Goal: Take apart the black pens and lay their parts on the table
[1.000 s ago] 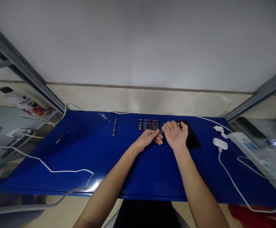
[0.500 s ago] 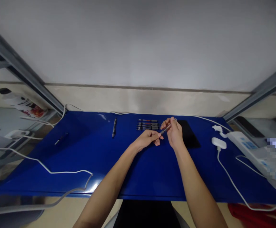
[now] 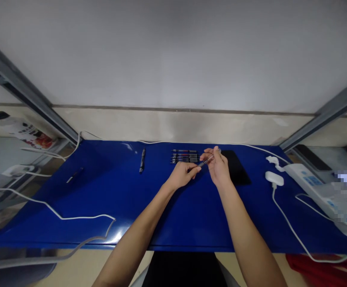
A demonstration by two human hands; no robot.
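Between my two hands, a dark-tipped pen with a clear barrel point(image 3: 207, 160) is held at a slant above the blue desk point(image 3: 188, 215). My left hand point(image 3: 184, 174) pinches its lower left end. Thumb and fingers of my right hand point(image 3: 217, 165) close on the upper right end. Just beyond my left hand, several dark pens point(image 3: 184, 156) lie side by side in a stack of rows, partly covered by the fingers. Another pen point(image 3: 142, 160) rests alone to the left. A thin dark pen-like piece point(image 3: 75, 175) lies farther left.
A black flat pad point(image 3: 235, 167) lies right of my right hand. Farther right are a white earbud case point(image 3: 274, 178) on a cable and a white power strip point(image 3: 311, 183). White cable point(image 3: 83, 217) crosses the left side. A bottle point(image 3: 26, 129) stands beyond the left frame post.
My left hand has slid slightly left and its lower fingers have curled in. Both hands still hold the pen, and more of its clear barrel shows between them.
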